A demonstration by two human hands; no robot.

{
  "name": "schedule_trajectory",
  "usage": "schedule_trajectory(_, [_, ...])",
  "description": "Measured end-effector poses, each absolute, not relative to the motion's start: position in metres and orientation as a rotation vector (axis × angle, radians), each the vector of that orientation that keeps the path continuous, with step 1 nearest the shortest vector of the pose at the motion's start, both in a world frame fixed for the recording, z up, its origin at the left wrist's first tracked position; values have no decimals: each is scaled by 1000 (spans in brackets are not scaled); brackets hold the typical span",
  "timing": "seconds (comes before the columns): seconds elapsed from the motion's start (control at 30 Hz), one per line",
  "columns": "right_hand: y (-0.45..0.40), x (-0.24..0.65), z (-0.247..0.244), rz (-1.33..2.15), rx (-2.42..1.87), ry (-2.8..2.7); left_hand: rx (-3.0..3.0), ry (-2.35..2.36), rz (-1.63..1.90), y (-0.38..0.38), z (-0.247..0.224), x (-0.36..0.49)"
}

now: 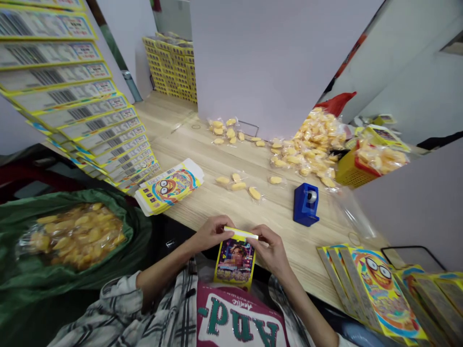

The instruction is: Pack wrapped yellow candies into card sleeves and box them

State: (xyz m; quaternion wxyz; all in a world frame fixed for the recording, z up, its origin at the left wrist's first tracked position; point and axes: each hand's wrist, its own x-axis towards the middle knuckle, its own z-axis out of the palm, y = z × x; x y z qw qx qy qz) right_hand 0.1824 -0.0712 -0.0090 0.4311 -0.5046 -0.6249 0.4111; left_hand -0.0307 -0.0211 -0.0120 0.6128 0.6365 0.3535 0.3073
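Note:
A small yellow printed box (235, 262) hangs upright in front of my chest, its top end facing the table edge. Its white-edged top flap (240, 233) is pinched at both corners. My left hand (213, 232) grips the left corner between thumb and fingers. At the right corner, my right hand (270, 248) holds the flap the same way. Just beyond my hands, several wrapped yellow pieces (238, 185) lie loose on the wooden table (202, 212). A blue tape dispenser (306, 205) stands to the right of them.
Fanned flat boxes (101, 125) rise at the left, above a green sack (137, 226) of wrapped pieces. Flattened boxes (170, 188) lie at the table's left edge. A wrapped heap (311, 144) and a yellow basket (349, 166) are at back right; filled-looking boxes (387, 289) stand at front right.

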Motion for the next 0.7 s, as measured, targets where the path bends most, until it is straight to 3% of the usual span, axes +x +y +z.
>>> schedule_trajectory(0.33, [-70, 183, -7, 1108, -1321, -1475, 1374, 805, 562, -6, -2, -27])
schedule_trajectory(0.57, [-76, 185, -12, 914, -1218, -1616, 2009, 695, 628, -15, -1, -35])
schedule_trajectory(0.7, [-83, 177, -19, 907, -1248, -1470, 1689, 785, 770, -31, -16, -27])
